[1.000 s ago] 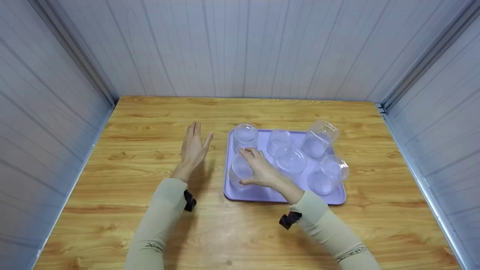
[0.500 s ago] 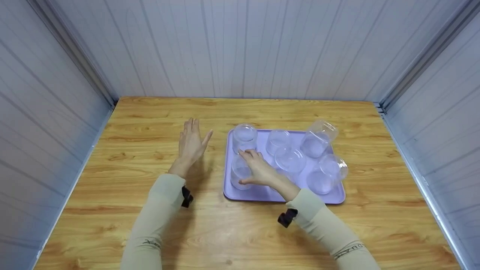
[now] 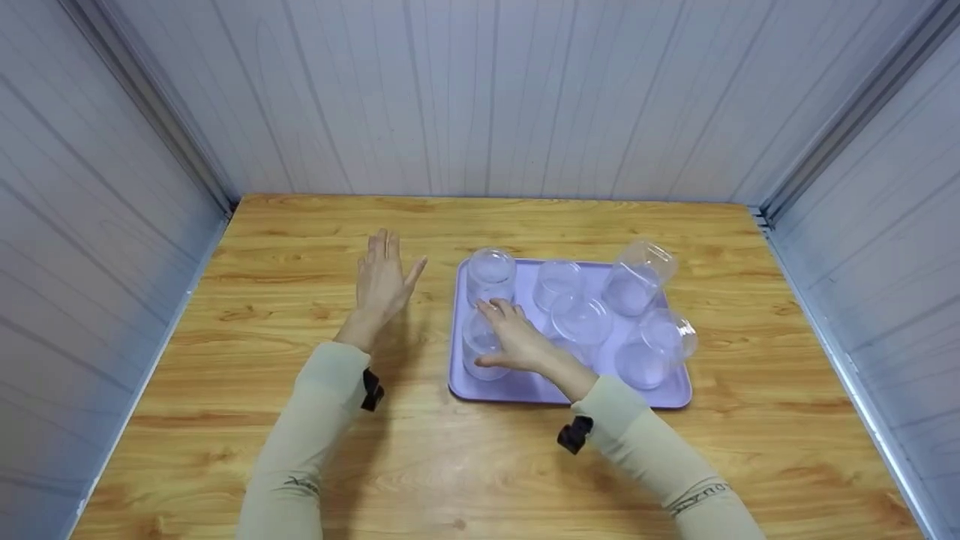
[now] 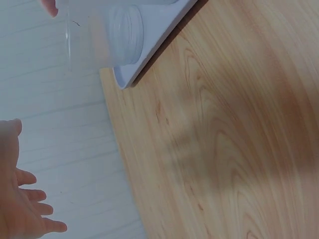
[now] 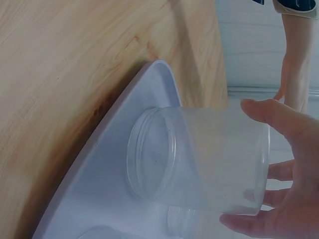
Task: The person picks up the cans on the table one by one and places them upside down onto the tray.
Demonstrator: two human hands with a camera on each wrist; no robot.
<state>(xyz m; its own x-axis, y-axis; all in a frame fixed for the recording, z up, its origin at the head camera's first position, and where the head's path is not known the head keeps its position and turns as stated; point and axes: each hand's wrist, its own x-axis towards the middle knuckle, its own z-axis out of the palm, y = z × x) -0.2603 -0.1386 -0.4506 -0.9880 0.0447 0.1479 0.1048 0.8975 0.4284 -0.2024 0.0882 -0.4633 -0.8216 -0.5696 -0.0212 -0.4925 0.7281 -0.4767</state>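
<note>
My right hand (image 3: pixel 517 341) is curved round the upper end of a clear plastic jar (image 3: pixel 480 360) at the left front of a lilac tray (image 3: pixel 517 390). In the right wrist view, the thumb lies on one side of this jar (image 5: pixel 224 154) and the fingers on the other, some seen through the plastic. The jar stands mouth down on the tray. To the tray's left, my left hand (image 3: pixel 381 285) is held above the table with its fingers spread and nothing in it. The left wrist view shows that hand (image 4: pixel 20 199) at its lower left.
Several other clear jars share the tray. One jar (image 3: pixel 491 274) stands at the back left; jars at the right, such as one (image 3: pixel 667 334), lean past the tray's edge. The wooden table (image 3: pixel 262 315) is bounded by panelled walls (image 3: pixel 450 97).
The front left jar has settled slightly lower toward the tray's front. My right hand stays round it with barely any shift. My left hand has moved slightly farther from me, its fingers spreading.
</note>
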